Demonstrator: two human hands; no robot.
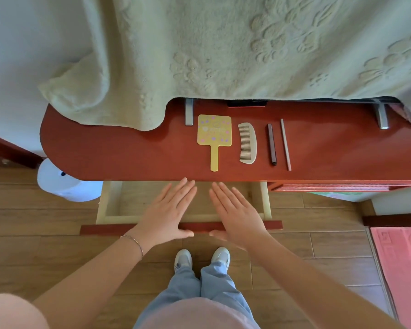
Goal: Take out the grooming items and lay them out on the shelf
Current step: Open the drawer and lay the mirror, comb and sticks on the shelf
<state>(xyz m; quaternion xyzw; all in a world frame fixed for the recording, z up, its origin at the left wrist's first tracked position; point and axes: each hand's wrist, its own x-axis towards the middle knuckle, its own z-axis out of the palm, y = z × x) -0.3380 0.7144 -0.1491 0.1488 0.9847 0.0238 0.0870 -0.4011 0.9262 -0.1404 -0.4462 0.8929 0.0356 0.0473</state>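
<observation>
Four grooming things lie in a neat row on the red shelf [105, 153], side by side and not touching. On the left is the yellow hand mirror [214, 131], with its handle pointing to the near edge. Next to it on the right is the pale comb [247, 143], teeth facing left. Then comes the dark stick [271, 144], and just right of that the thin pink stick [285, 144]. These two may be makeup pencils, but they are too small to tell for sure. All four lie the same way, so each one is easy to see and pick up.

Below the shelf the drawer [112, 200] is pulled out toward the person. The part of its floor that shows looks bare, so the taking out seems done.

The left hand [169, 210] and the right hand [235, 210] are both flat, fingers straight and pointing to the far side. They rest on the drawer's red front board [100, 229], with the thumbs hanging over its near face. They hold nothing. Flat palms on the front are good for pushing, so I think the drawer is about to be slid shut.

A green blanket [223, 43] hangs over the far part of the shelf.
</observation>
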